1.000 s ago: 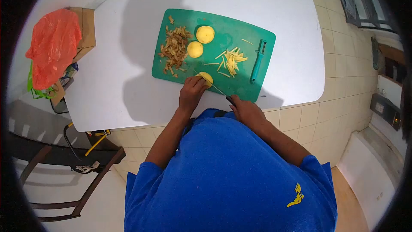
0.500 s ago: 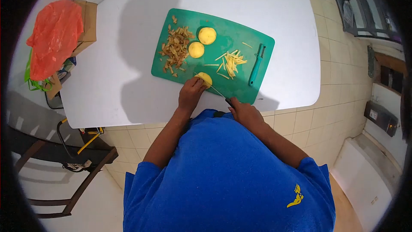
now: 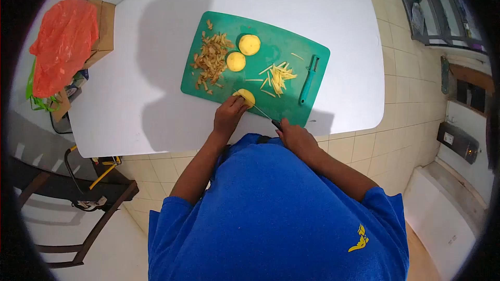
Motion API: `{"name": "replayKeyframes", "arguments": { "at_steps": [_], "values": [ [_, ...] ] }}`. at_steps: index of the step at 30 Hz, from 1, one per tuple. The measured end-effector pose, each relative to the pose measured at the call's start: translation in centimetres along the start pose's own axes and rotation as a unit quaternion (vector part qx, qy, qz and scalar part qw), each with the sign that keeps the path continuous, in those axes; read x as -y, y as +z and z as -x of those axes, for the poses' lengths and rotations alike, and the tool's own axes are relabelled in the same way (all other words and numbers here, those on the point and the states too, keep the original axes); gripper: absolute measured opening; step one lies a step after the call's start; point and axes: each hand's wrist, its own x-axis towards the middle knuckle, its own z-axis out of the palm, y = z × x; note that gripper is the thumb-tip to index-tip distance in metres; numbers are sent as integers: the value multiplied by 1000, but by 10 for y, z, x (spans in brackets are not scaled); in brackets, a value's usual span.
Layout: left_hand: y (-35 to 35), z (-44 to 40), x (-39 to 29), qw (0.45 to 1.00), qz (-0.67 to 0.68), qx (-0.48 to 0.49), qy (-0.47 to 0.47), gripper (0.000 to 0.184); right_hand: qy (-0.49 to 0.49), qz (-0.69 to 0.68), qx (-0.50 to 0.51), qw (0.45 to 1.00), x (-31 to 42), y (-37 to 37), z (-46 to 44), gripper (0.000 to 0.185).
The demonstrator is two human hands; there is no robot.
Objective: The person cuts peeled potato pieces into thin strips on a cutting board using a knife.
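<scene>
My left hand (image 3: pixel 229 116) is closed on a peeled yellow potato (image 3: pixel 246 97) near the front edge of the green cutting board (image 3: pixel 250 75). The handle of a knife (image 3: pixel 275 123) is in my right hand (image 3: pixel 296 138), its thin blade lying against the potato, beside my left fingertips. Farther back on the board are two more peeled potatoes, one (image 3: pixel 249 45) behind the other (image 3: pixel 236 62). A heap of brown peels (image 3: pixel 212 57) lies to their left. Thin yellow strips (image 3: pixel 278 78) are piled on the right, next to a green peeler (image 3: pixel 308 84).
The board rests on a white table (image 3: pixel 354 73). At the left edge, a red plastic bag (image 3: pixel 65 47) lies against a cardboard box (image 3: pixel 105 28). A dark chair frame (image 3: pixel 99 226) stands at the lower left, and a tiled floor (image 3: pixel 403 93) shows on the right.
The view has shifted slightly, moving the board and table a little in the frame. Both hands keep their holds on the potato and the knife, with little visible movement.
</scene>
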Motion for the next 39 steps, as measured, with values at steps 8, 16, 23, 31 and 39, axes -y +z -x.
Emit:
{"name": "replayKeyframes", "arguments": {
  "at_steps": [8,16,23,31,39],
  "values": [
    [-3,-3,-2,1000,4,18,-23,24,-11,15,1,1000,-10,3,-10,29],
    [-8,-8,-3,999,31,4,-29,22,-55,5,-24,998,-5,16,-46,30],
    [-4,-5,-7,998,16,-10,-53,22,-94,13,-74,993,-10,35,-67,30],
    [-1,0,-7,997,18,-11,-74,26,-56,11,-47,997,-25,21,-17,29],
    [1,1,3,997,42,-9,-60,26,-89,15,-86,992,-43,49,-48,29]
  ]
}}
